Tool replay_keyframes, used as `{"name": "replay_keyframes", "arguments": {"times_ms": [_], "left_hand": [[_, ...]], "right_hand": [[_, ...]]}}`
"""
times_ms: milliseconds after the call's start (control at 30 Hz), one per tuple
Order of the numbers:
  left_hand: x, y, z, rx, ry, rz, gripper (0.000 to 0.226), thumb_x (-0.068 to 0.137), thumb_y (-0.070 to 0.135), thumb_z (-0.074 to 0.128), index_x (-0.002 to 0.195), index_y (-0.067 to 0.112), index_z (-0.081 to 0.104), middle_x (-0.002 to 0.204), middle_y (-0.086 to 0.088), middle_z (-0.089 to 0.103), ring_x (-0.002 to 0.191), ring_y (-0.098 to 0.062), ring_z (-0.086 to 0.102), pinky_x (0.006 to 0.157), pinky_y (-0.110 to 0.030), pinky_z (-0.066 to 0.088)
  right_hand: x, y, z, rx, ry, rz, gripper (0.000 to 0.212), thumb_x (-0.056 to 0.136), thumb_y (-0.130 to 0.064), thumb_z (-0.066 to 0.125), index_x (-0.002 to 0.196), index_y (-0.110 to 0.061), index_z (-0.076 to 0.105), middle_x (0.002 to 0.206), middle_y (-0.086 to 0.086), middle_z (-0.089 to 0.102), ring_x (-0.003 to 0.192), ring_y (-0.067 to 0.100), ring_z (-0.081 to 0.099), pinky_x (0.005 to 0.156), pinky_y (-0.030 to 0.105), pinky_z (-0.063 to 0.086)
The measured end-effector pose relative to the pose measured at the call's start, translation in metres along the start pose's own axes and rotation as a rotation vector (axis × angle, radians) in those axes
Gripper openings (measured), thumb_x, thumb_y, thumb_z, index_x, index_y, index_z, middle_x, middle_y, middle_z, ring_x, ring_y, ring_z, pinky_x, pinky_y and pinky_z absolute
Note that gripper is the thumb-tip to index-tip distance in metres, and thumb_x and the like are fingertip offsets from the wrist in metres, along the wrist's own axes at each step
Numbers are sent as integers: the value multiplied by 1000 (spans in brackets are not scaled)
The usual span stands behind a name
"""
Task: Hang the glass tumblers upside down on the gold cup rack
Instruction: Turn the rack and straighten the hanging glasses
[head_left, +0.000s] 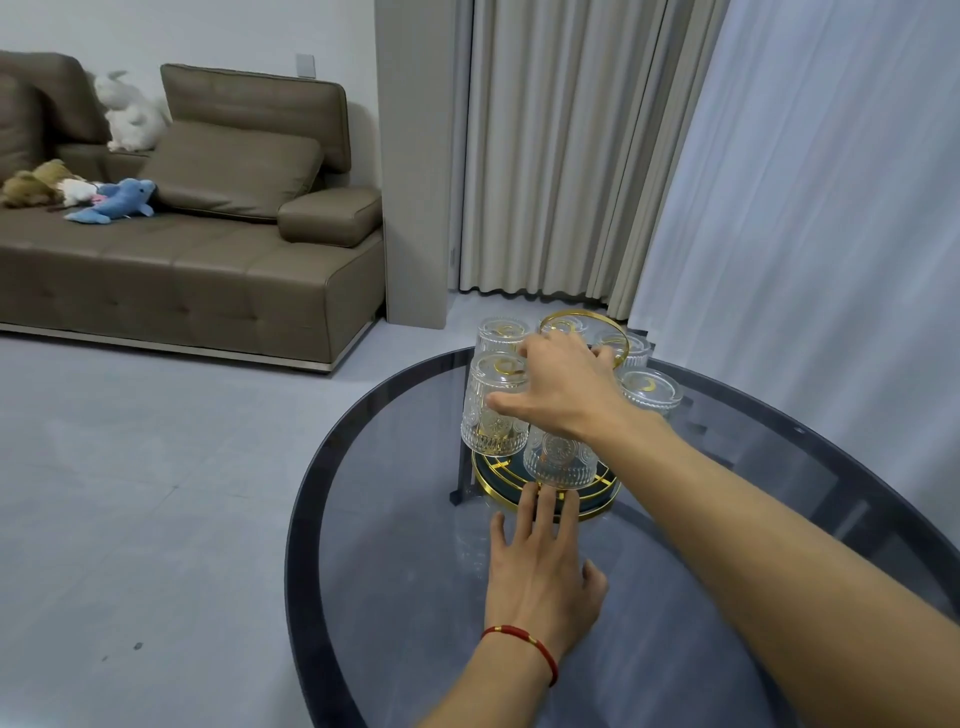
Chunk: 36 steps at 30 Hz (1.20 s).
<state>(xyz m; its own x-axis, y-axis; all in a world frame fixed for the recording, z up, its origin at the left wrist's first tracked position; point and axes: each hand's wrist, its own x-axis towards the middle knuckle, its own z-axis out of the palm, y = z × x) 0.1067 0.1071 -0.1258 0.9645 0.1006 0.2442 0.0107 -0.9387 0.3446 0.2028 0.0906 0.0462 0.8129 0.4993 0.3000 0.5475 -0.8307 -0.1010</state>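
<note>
The gold cup rack (497, 490) stands on a round dark glass table (306, 519), with a gold ring handle (571, 315) on top. Several patterned glass tumblers hang upside down around it: one front left (491, 415), one at the front (560, 463), one back left (500, 332), and two on the right (650, 391). My right hand (563, 392) reaches over the rack's middle with fingers spread. Its fingertips are at the ring and its thumb is against the front-left tumbler. My left hand (537, 564) lies flat on the table, fingertips touching the rack's gold base rim.
A brown sofa (197, 270) with stuffed toys stands across the grey floor at the left. Beige curtains (561, 156) and a sheer white curtain (810, 182) hang close behind the table. A red string bracelet (524, 642) circles my left wrist.
</note>
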Motion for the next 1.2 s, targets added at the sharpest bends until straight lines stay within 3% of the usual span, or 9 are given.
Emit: {"name": "replay_keyframes", "arguments": {"times_ms": [133, 300, 400, 533, 967, 1200], "left_hand": [[-1, 0, 0, -1, 37, 16, 76, 90, 42, 47, 157, 22, 17, 166, -5, 17, 154, -26, 5, 119, -62, 18], [-3, 0, -2, 2, 77, 26, 75, 86, 42, 47, 154, 22, 24, 163, -4, 22, 152, -27, 10, 116, -61, 23], [-3, 1, -4, 16, 71, 29, 75, 86, 43, 46, 154, 22, 24, 163, -5, 21, 152, -27, 10, 117, -60, 22], [-4, 1, -7, -3, 88, 34, 74, 83, 40, 47, 152, 22, 28, 159, -5, 29, 151, -27, 15, 114, -60, 27], [-6, -2, -5, 19, 83, 48, 73, 83, 42, 43, 152, 20, 31, 151, -4, 37, 146, -26, 21, 113, -54, 29], [-5, -4, -5, 40, 38, 53, 76, 86, 41, 42, 156, 19, 24, 159, -5, 29, 152, -27, 11, 116, -54, 25]], "right_hand": [[-8, 16, -10, 18, -39, -54, 88, 77, -72, 66, 144, -20, 44, 146, 4, 53, 136, 28, 45, 111, 60, 31], [-24, 45, -18, -162, -115, -91, 99, 73, -86, 55, 145, -19, 45, 146, 5, 54, 140, 28, 42, 118, 61, 14], [-32, 50, -17, -164, -129, -102, 86, 81, -80, 53, 143, -21, 49, 140, 2, 60, 138, 26, 48, 120, 64, 2], [-39, 49, -18, -93, -71, -102, 74, 84, -70, 59, 140, -22, 53, 130, -2, 65, 132, 23, 53, 120, 63, 0], [-51, 49, -18, -116, -31, -159, 77, 85, -70, 59, 147, -25, 48, 140, -3, 62, 138, 21, 50, 122, 64, 5], [-56, 52, -15, -10, 8, -141, 73, 86, -65, 62, 148, -27, 48, 143, -5, 61, 140, 19, 50, 123, 64, 3]]}}
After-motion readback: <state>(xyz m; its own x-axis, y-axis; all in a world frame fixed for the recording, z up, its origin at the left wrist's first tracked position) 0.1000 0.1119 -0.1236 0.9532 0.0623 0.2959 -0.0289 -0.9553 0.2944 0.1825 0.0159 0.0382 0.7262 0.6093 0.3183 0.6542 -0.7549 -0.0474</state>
